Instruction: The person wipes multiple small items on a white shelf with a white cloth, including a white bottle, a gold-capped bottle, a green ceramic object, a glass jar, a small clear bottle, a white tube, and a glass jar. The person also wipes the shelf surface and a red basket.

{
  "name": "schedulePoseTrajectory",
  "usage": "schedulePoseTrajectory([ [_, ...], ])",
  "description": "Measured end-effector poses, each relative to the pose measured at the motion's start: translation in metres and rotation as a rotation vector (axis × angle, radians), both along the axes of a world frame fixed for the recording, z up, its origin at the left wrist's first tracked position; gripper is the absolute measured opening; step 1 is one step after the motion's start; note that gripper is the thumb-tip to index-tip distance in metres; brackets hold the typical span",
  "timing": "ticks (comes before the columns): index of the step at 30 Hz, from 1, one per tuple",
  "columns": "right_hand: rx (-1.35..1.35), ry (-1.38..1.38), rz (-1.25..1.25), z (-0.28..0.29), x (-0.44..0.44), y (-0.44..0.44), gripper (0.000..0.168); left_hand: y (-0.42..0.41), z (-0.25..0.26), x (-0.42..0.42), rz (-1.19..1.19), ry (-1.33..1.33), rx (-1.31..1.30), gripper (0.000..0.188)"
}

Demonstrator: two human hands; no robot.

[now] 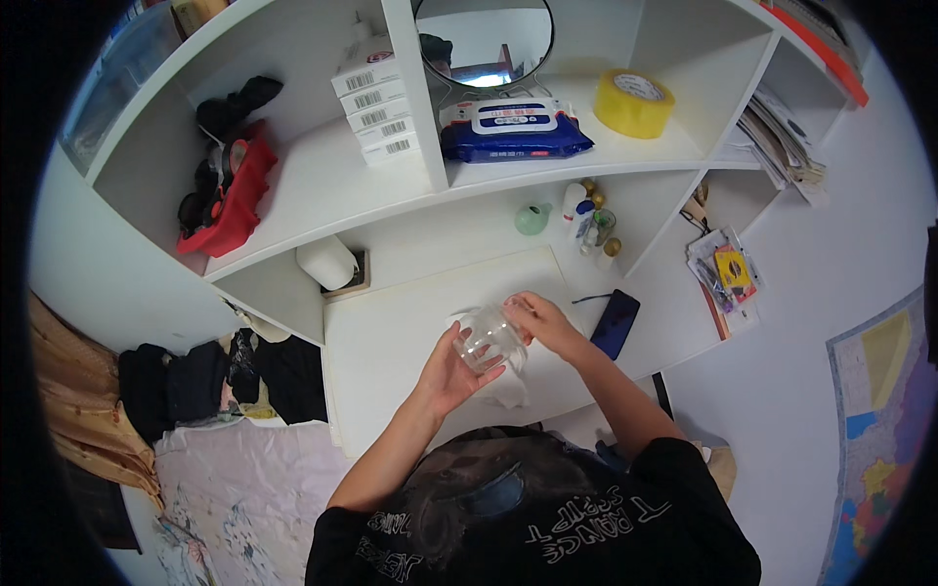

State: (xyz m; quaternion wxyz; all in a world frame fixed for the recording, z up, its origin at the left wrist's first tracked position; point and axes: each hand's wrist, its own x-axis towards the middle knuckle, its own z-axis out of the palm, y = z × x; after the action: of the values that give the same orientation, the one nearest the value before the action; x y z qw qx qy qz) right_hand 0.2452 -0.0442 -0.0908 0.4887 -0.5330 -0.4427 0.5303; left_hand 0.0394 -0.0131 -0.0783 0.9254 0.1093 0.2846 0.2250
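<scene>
A clear, rounded glass vessel (485, 338) is held over the white desk. My left hand (448, 370) cups it from the left and below, its fingers seen through the glass. At its upper right, my right hand (537, 319) has its fingers bent against the rim or side; whether a cloth is between them is hard to tell. A crumpled white cloth or tissue (511, 390) shows beneath and beside the vessel. To the right of my right hand lies a dark smartphone (615, 324) with a short strap.
Small bottles (584, 217) and a green vessel (533, 219) stand behind. A white roll (326, 263) is at the back left. The shelf (396, 206) above holds a red basket (236, 198), stacked boxes (377, 110), wet wipes (513, 139), yellow tape (634, 110) and a round mirror (487, 40).
</scene>
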Motion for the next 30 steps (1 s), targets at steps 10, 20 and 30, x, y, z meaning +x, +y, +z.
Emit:
schedulePoseTrajectory([
  [10,-0.054,-0.637,-0.366,-0.037,0.129,0.011,0.043,0.003,-0.025,-0.006,0.072,0.097,-0.025,0.050],
  [20,0.143,-1.108,-0.407,-0.108,0.184,0.032,0.050,-0.012,-0.044,-0.040,0.208,0.127,-0.071,0.036],
  [30,0.087,-1.030,-0.446,-0.103,0.168,0.038,0.055,-0.027,-0.041,-0.060,0.319,0.130,-0.086,0.034],
])
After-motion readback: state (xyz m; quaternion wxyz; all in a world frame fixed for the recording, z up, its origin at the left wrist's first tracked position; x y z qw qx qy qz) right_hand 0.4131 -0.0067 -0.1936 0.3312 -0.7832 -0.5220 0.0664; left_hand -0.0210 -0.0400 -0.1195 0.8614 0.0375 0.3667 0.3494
